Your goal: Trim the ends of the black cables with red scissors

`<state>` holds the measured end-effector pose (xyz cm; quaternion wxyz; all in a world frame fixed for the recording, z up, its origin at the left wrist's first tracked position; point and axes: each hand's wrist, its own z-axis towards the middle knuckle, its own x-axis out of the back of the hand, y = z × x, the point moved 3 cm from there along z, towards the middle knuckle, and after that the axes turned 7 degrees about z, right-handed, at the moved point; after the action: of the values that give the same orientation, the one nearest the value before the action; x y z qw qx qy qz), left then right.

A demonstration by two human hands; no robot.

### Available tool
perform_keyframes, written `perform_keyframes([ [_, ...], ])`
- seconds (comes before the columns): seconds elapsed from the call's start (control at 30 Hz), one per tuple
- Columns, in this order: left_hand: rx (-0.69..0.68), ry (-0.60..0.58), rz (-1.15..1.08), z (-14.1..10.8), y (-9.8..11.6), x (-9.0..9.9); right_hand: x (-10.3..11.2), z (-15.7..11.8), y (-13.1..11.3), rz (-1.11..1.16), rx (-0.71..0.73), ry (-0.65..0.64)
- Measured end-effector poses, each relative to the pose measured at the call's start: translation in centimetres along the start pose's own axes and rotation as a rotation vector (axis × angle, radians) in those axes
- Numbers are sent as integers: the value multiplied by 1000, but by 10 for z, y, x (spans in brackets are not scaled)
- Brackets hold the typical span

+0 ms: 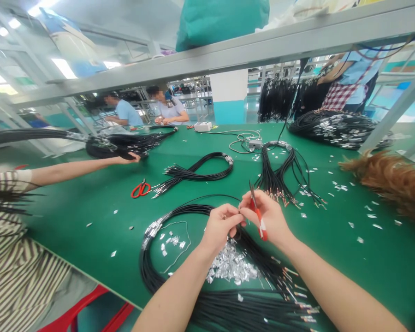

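Observation:
My right hand (268, 219) holds red-handled scissors (262, 226) against its palm, blades pointing up. Its thumb and forefinger meet the fingertips of my left hand (223, 223), which pinches a black cable; the exact spot between the fingertips is mostly hidden. Beneath both hands lies a looped bundle of black cables (145, 258), wrapped with silvery foil at its left side, its stripped ends fanning out to the lower right. A heap of small foil scraps (233, 265) sits inside the loop, partly behind my left hand.
Another looped cable bundle (207, 175) and red-handled scissors (140, 189) lie ahead on the green table (100, 212). A hanging-end bundle (276, 161) rests at right, near a brown feather duster (390, 184). A co-worker's arm (76, 170) reaches in from the left. A metal shelf beam (207, 53) crosses above.

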<state>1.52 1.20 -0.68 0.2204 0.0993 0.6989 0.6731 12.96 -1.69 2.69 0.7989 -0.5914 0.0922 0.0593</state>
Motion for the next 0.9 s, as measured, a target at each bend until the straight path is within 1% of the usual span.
perform_keyframes([
  [0.1, -23, 64, 46, -2, -1, -2, -2, -4, 5, -76, 48, 46],
  [0.2, -26, 104, 58, -3, -1, -2, -3, -6, 7, -120, 64, 69],
  [0.4, -50, 147, 127, -4, -2, -3, -4, -5, -1, -128, 79, 112],
  [0.47, -54, 130, 114, -4, -4, -5, -5, -4, -2, -99, 66, 117],
  [0.57, -37, 47, 56, -5, -5, -7, -6, -2, 1, -8, 31, 125],
  [0.63, -27, 7, 22, -5, -3, -7, -2, -1, 3, -10, 34, 141],
  [0.67, -30, 5, 7, -4, -1, -5, 0, 1, 4, -49, 45, 137],
  [0.73, -46, 27, -22, -4, 4, -1, 6, 3, 5, -200, 81, 100],
  [0.9, -70, 74, -77, 0, 12, 10, 13, 5, 6, -850, 234, -144],
])
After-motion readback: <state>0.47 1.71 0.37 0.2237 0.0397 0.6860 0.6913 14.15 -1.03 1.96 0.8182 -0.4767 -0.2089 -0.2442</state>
